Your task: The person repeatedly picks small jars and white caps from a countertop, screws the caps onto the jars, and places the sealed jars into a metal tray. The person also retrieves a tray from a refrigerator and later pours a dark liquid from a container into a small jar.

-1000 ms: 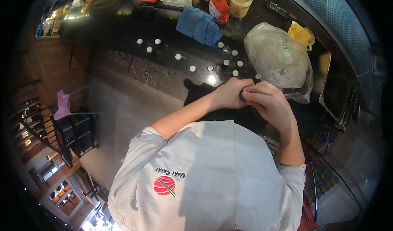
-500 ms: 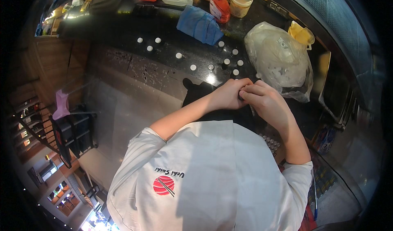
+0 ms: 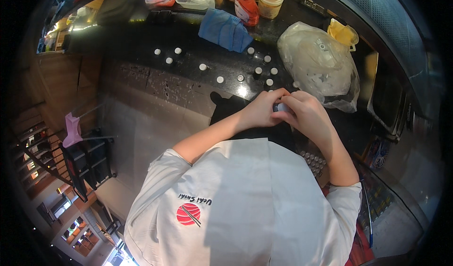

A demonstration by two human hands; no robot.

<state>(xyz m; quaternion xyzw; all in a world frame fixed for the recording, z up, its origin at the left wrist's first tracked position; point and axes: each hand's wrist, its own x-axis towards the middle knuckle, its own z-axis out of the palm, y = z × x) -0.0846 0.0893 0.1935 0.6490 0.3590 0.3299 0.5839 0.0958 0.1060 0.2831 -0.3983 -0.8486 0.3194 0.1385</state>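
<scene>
Small container: a little pale piece sits between the two hands at the near edge of the dark bench, just in front of the person's chest.
Left hand: the left hand is curled closed around the piece from the left, fingers wrapped over it.
Right hand: the right hand is closed on the same piece from the right, fingertips meeting those of the left.
Axis: the piece is mostly hidden by fingers, so its long axis and which way it points cannot be told; it may be a small bottle with a cap.
Doing it well: I judge a fitting or twisting step; one hand should hold steady while the other turns, keeping the piece over the bench.
Nearby: small white caps are scattered on the bench beyond the hands, well apart from each other.
Bag: a clear plastic bag lies just right of the hands.
Cloth: a blue cloth lies farther back.
Tray: a tray of small bottles shows beneath the right forearm.
</scene>
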